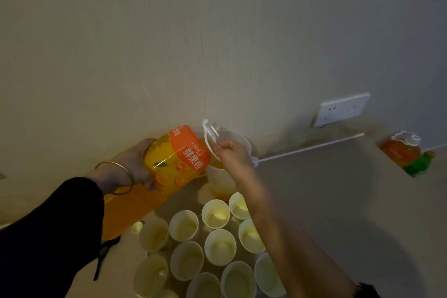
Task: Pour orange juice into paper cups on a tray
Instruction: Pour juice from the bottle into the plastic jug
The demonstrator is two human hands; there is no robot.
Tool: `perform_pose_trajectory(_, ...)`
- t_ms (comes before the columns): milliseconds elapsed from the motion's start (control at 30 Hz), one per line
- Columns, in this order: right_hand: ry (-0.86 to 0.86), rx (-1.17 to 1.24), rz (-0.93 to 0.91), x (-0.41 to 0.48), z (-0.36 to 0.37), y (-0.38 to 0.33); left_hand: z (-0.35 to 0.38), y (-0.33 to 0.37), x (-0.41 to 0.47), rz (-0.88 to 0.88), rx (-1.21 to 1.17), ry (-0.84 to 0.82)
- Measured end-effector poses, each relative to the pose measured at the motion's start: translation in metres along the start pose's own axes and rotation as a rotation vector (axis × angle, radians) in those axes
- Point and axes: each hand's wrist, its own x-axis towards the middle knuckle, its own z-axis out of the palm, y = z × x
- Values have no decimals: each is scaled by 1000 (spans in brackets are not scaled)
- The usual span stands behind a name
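The pale wall (217,43) stands straight ahead of both hands, close behind the bottle's mouth. To the right of the right forearm a wide, bare stretch of tabletop (326,189) runs out to a stepped edge.

The big orange juice bottle (179,155) lies tilted, its mouth up and to the right towards the wall and its base down under the left sleeve (48,237). The left hand (134,164) is wrapped over the bottle's middle with its fingers curled round it, just left of the label. The right hand (232,156) is closed, its fingertips pinching the white carry handle (207,139) at the neck; its bare forearm crosses above the right side of the cups.

The paper cups (219,247) crowd together below both hands, rims touching or nearly so. I cannot make out the tray under them. One cup (221,180) stands directly below the right hand, under the bottle's mouth, with juice showing inside.

Well right of the right hand, past the stepped edge, stands a second juice bottle (402,150). A wall socket (341,109) sits above it and to the left. A small cap (137,227) lies below the left hand, beside the cups.
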Motion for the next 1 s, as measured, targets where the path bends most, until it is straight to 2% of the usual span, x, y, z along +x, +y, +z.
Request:
perform_pose_trajectory(100,57,31,-17,-2,1,-11,-2,4,-5,39,-22,24)
perform_pose_trajectory(233,134,272,-49,-7,-1,-48,-13,5,-9,110,-141,78)
perform_pose_trajectory(433,76,411,-234,-27,3,-123,-26,-4,-18,155,-437,152)
perform_pose_trajectory(667,-33,349,-275,-35,32,-155,-7,-30,-7,217,-655,240)
perform_pose_trajectory(1000,-99,87,-279,-11,63,-128,43,-58,27,226,-810,259)
